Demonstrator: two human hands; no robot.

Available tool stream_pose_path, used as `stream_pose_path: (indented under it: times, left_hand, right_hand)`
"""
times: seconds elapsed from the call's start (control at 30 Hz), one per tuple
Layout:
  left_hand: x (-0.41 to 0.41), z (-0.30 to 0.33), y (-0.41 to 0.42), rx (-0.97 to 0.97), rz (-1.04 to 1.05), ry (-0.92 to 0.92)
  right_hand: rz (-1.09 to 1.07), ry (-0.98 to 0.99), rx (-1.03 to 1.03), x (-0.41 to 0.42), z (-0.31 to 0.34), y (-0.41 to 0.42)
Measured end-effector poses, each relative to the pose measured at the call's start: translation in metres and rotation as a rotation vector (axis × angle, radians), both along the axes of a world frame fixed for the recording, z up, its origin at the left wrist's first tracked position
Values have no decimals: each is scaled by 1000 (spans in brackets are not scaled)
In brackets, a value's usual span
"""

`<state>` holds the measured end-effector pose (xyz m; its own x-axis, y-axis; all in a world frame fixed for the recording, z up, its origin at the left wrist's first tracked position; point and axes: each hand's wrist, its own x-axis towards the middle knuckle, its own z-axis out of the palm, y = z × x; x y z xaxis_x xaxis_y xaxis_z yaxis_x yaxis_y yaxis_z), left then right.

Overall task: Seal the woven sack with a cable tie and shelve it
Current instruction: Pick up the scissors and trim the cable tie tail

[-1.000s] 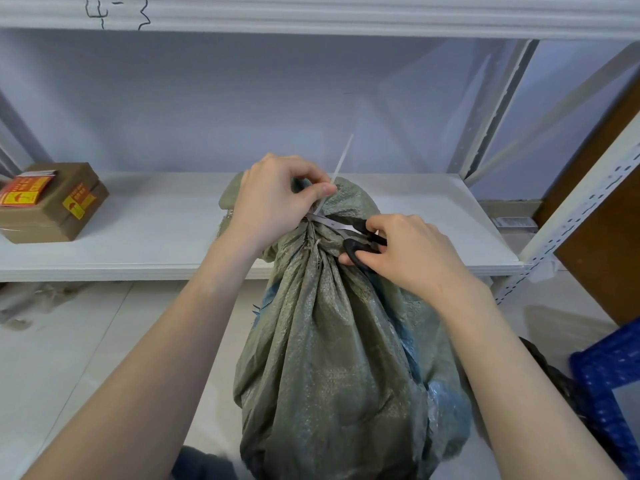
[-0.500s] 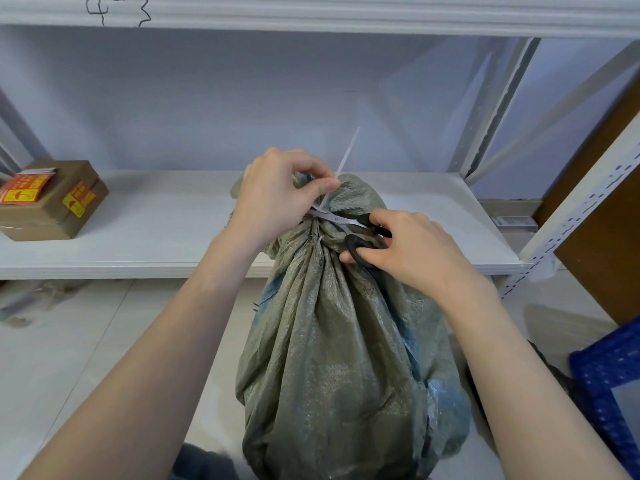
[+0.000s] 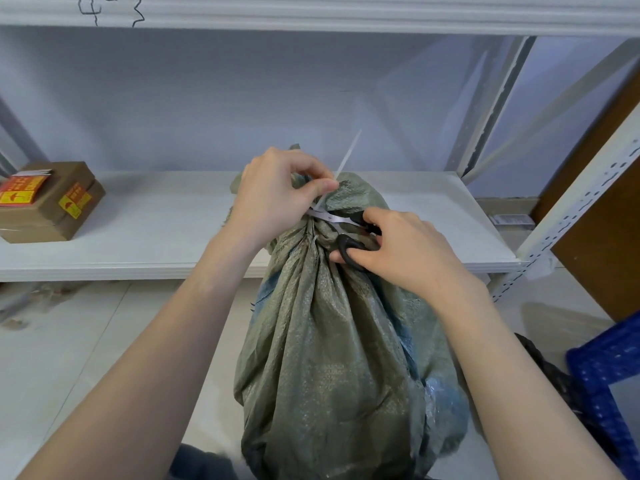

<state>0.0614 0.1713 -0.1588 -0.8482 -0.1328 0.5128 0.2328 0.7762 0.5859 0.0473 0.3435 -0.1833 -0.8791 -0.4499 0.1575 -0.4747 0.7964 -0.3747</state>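
Note:
A grey-green woven sack stands on the floor in front of the white shelf, its neck bunched tight. A white cable tie rings the neck, and its long tail sticks up and to the right. My left hand pinches the tail just above the neck. My right hand holds black-handled scissors, whose blades lie across the tie's tail close to the neck. Whether the blades touch the tie is hidden by my fingers.
A brown cardboard box with yellow and red stickers sits at the shelf's left end. A perforated white upright stands at the right, with a blue plastic crate and a dark bag on the floor below it.
Both hands and the sack's neck have shifted slightly; the scissors stay at the tie's tail, and the grip of each hand is the same.

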Motion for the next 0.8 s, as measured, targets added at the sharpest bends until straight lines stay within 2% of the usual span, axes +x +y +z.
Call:
stream_pose_path:
  times: [0.8]
  left_hand:
    - [0,-1,-5,-4,3,-41]
  right_hand:
    - [-31,81,37,7,1,-8]
